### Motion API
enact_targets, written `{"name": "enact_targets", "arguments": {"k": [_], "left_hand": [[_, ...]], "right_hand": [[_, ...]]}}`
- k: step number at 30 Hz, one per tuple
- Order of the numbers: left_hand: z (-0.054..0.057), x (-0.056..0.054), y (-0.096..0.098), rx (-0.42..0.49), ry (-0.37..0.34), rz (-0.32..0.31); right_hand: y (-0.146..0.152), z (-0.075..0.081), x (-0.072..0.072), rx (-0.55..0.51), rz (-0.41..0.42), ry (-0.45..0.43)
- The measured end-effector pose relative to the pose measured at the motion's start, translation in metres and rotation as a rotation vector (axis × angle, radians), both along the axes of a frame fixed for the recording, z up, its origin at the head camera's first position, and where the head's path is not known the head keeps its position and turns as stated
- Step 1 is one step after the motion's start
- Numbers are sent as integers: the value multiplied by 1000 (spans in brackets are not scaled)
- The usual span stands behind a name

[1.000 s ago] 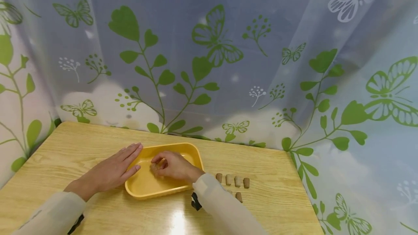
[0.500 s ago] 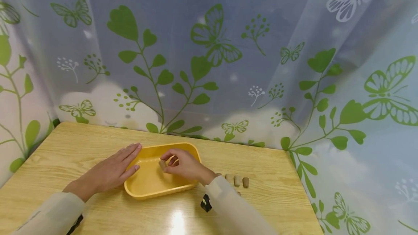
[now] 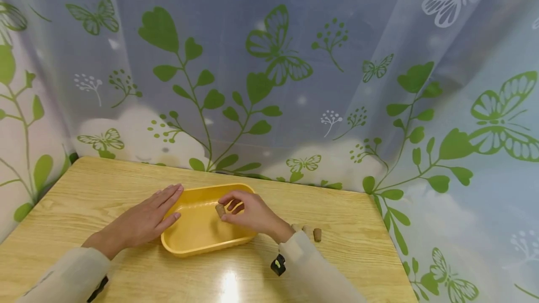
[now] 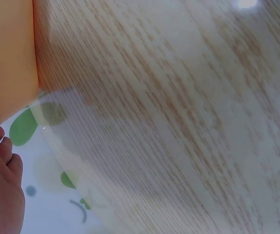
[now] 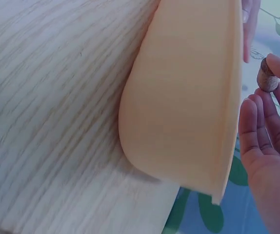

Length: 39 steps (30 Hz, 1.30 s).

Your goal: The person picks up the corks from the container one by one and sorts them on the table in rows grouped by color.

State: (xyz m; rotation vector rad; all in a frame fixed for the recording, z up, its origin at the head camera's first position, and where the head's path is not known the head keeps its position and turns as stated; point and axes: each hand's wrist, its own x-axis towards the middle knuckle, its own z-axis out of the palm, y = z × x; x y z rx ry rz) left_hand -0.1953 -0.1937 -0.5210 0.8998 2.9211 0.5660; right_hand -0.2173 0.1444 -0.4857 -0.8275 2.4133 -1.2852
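My right hand [image 3: 254, 215] pinches a small brown cork stopper [image 3: 220, 211] between thumb and fingertips, over the yellow plastic tray [image 3: 202, 248]. In the right wrist view the cork [image 5: 266, 78] shows its dark and lighter brown sides, held beyond the tray wall [image 5: 184, 97]. With its fingers straight, my left hand [image 3: 136, 221] rests at the tray's left rim. Only part of that hand [image 4: 3, 185] shows in the left wrist view, beside the tray's wall [image 4: 8, 53].
Right of the tray, a few more corks [image 3: 317, 234] stand on the wooden table [image 3: 358, 256], partly hidden by my right wrist and sleeve. A patterned curtain [image 3: 236, 60] with butterflies and leaves hangs behind the table's back edge.
My right hand has moved right across the tray and lifted the cork from low inside it. The forearm now covers more of the corks on the table. My left hand stays put.
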Motion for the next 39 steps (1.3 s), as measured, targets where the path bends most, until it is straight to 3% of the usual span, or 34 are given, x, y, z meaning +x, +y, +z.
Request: {"name": "enact_targets", "arguments": {"k": [31,39], "left_hand": [[-2,0,-1,2,-5,4],[-5,-1,-2,-5,-19,13]], "right_hand": [[75,14,36,17,-128,122],[98,15,46,12,-198,88]]}}
